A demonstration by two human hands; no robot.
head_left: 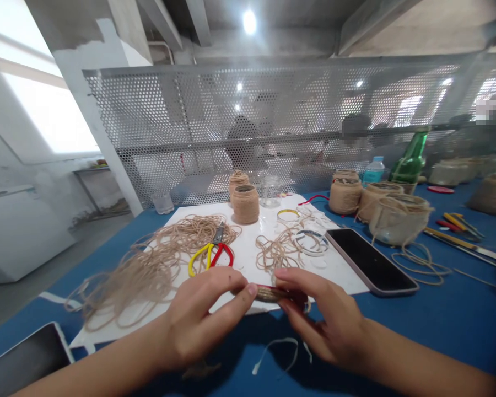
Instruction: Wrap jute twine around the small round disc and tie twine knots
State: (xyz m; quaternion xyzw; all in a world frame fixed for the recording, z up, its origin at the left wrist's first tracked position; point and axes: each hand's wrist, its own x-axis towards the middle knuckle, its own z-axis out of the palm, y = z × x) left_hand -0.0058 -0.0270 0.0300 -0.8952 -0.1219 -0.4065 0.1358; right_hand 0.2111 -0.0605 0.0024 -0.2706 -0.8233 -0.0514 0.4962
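Between both hands, at the near edge of a white sheet point(235, 304), is a small flat piece wound with twine point(268, 294), with a red edge on top. My left hand point(209, 309) pinches its left end between thumb and fingers. On the right end, my right hand point(320, 309) is closed, its fingers partly hiding the piece. Scissors point(215, 249) with one yellow and one red handle lie just beyond my left hand. Past my right hand sits a loose tangle of twine point(278, 251). A larger heap of twine point(149, 264) spreads to the left.
Twine-wrapped jars point(246, 205) and a clear glass jar point(271, 191) stand at the back. On the right are a phone point(370, 259), more wrapped jars point(345, 197), a green bottle point(411, 157) and tools point(458, 223). Another dark-screened device point(28, 355) lies front left. A perforated metal screen point(190, 127) borders the table.
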